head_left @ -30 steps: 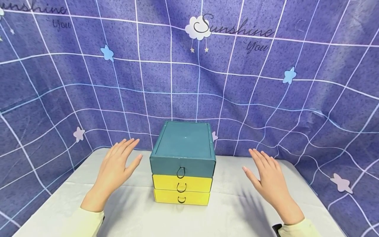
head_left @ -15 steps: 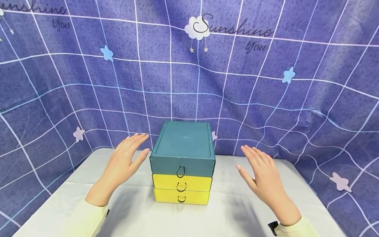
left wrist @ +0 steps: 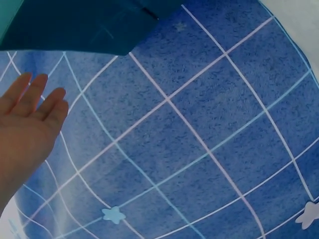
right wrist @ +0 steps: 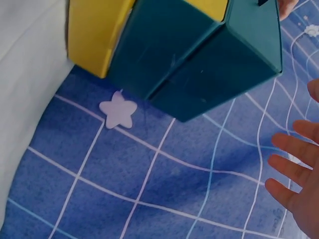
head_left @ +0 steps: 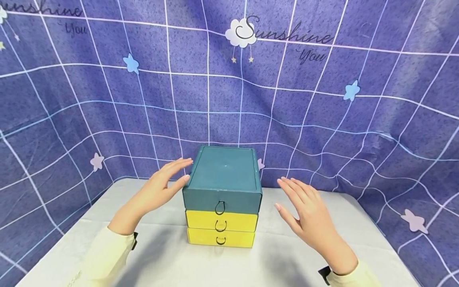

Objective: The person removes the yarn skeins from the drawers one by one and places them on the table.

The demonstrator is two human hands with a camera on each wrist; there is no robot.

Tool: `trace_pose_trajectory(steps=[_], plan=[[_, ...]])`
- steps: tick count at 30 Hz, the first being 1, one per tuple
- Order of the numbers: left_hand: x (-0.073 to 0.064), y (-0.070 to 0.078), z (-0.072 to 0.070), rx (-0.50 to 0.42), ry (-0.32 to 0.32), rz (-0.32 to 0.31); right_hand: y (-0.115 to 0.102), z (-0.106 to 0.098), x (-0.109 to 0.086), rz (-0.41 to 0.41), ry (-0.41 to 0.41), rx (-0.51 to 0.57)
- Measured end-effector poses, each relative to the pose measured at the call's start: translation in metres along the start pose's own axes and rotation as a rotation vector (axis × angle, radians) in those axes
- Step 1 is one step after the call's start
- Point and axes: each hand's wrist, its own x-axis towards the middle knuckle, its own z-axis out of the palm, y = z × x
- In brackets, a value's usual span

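Observation:
A stack of small drawers stands in the middle of the head view: a teal drawer unit (head_left: pixel 224 169) on top, then two yellow drawers (head_left: pixel 221 220) beneath. Each front carries a black loop pull (head_left: pixel 220 207). My left hand (head_left: pixel 161 189) is raised at the stack's left, fingers extended, its fingertips overlapping the teal unit's left edge in this view. On the other side my right hand (head_left: pixel 308 211) hovers apart from the stack, fingers straight and thumb spread. Both wrist views show empty palms beside the teal side wall (right wrist: pixel 227 67).
A white cloth (head_left: pixel 215 267) covers the table under the stack. Behind and on both sides hangs a purple-blue grid curtain (head_left: pixel 222 95) with stars and lettering. Cream sleeves (head_left: pixel 104 255) with black bands cover both forearms.
Both hands have moved inward toward the stack, the left to the right and the right to the left. The drawers have stayed in place.

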Motion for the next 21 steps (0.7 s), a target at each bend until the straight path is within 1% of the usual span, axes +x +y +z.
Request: trace_pose_trajectory(steps=[3,6,12,17,21], plan=[[0.005,-0.004,-0.002,-0.038,-0.033,0.001,-0.005,0.0,0.005,-0.036,0.018,0.028],[0.007,-0.01,-0.002,-0.067,-0.063,-0.012,-0.011,0.001,0.008,-0.073,0.026,0.053],[0.007,-0.021,0.002,-0.148,-0.124,-0.051,-0.02,0.005,0.009,-0.105,-0.012,0.087],[0.01,-0.028,0.005,-0.196,-0.145,-0.03,-0.025,0.009,0.009,-0.125,-0.056,0.12],[0.012,-0.033,0.006,-0.223,-0.148,-0.013,-0.03,0.013,0.011,-0.155,-0.066,0.155]])
